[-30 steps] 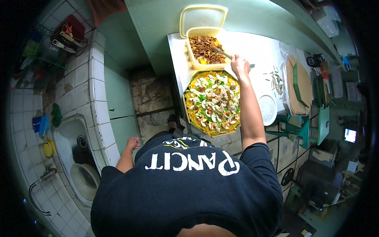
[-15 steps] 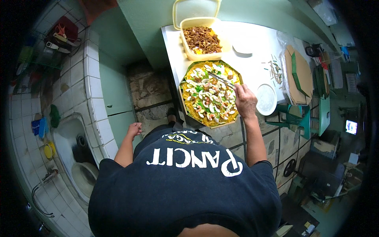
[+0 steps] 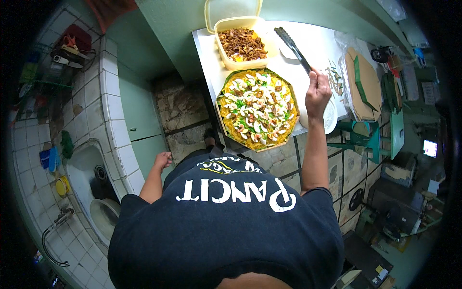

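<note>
My right hand [image 3: 318, 96] grips a pair of dark tongs [image 3: 294, 48] raised over the white table. Their tips point up and left, away from the food. Below and left of them sits an eight-sided tray [image 3: 288, 142] of yellow noodles [image 3: 231, 126], topped with sliced egg, green bits and brown pieces. Behind the tray stands an open plastic container [image 3: 248, 64] of brown fried strips [image 3: 240, 42]. A white plate [image 3: 330, 118] lies partly under my right wrist. My left hand [image 3: 164, 159] hangs at my side, fingers curled and nothing visible in them.
Flat brown cardboard pieces [image 3: 366, 94] and small scattered strips [image 3: 335, 79] lie on the table's right. A green stool [image 3: 368, 142] stands beside it. To my left are a tiled ledge [image 3: 114, 103] and a sink [image 3: 82, 161].
My right hand has moved up and to the right, lifting the tongs off the noodle tray to beside the container. My left hand stays at my side.
</note>
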Action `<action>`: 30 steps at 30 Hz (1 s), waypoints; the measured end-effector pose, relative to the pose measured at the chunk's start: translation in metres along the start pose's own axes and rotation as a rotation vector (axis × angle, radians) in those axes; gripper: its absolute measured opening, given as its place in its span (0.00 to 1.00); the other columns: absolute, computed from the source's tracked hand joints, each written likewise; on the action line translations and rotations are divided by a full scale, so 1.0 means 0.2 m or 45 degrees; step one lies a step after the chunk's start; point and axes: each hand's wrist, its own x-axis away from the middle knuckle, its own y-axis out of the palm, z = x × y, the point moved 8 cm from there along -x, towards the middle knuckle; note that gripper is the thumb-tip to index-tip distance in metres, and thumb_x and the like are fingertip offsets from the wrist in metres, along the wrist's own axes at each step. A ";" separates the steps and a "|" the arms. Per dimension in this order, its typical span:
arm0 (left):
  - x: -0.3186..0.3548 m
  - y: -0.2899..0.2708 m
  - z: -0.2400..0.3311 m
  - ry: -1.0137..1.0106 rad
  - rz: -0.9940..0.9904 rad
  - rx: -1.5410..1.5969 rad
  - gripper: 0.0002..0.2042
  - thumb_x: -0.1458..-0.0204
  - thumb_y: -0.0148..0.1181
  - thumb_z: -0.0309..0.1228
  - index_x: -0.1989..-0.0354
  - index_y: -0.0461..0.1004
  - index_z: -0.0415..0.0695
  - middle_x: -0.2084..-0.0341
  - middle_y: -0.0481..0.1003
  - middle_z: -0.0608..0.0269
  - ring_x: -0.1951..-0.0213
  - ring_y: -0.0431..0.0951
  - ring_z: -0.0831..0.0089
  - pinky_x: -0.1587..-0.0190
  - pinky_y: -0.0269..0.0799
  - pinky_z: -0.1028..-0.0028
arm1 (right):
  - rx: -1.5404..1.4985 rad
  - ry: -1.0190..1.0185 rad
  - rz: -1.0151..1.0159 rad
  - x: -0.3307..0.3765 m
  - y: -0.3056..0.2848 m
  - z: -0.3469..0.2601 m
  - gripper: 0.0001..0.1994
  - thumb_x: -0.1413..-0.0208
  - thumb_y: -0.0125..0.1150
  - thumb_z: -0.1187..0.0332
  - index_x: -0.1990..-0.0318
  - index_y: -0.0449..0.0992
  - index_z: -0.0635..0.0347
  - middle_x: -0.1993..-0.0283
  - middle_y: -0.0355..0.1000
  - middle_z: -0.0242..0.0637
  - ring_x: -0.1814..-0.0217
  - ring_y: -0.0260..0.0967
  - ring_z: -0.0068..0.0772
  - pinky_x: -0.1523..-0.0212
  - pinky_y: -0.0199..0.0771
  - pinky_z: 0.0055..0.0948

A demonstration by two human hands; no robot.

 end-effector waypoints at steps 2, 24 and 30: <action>0.01 0.00 0.01 0.031 -0.011 0.040 0.13 0.42 0.52 0.40 0.54 0.75 0.48 0.68 0.74 0.72 0.73 0.74 0.79 0.74 0.69 0.78 | -0.066 0.105 -0.090 -0.06 0.15 0.03 0.12 0.37 0.49 0.64 0.59 0.77 0.60 0.67 0.74 0.48 0.67 0.74 0.46 0.65 0.72 0.38; -0.05 -0.01 0.13 0.084 0.004 0.117 0.12 0.42 0.53 0.39 0.54 0.75 0.47 0.70 0.74 0.72 0.75 0.73 0.80 0.75 0.68 0.80 | -0.375 0.713 -0.646 0.63 0.26 0.38 0.14 0.37 0.52 0.62 0.66 0.76 0.64 0.78 0.69 0.27 0.80 0.63 0.18 0.79 0.60 0.19; -0.04 0.01 0.15 0.066 0.003 0.053 0.12 0.41 0.53 0.38 0.54 0.75 0.48 0.70 0.74 0.71 0.75 0.74 0.80 0.75 0.69 0.79 | -1.215 1.539 -0.690 0.84 0.31 0.47 0.12 0.38 0.53 0.62 0.67 0.75 0.60 0.80 0.69 0.29 0.92 0.45 0.11 0.92 0.40 0.17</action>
